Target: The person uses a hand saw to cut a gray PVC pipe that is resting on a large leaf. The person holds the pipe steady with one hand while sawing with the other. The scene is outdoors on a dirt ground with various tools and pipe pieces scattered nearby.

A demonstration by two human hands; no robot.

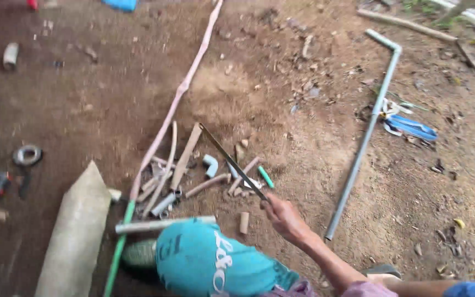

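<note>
low in the frame a hand (285,218) grips a hacksaw blade (231,161) closed-fisted, angling it toward the pipe offcuts (204,184) heaped on the dirt (281,99), the other hand unseen.

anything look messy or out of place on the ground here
Yes. Short pipe offcuts and a pale elbow fitting lie scattered at all angles on the bare dirt, around the thin saw blade that a nearby person's hand holds. A long grey pipe with an elbow on its far end lies apart to the right.
</note>
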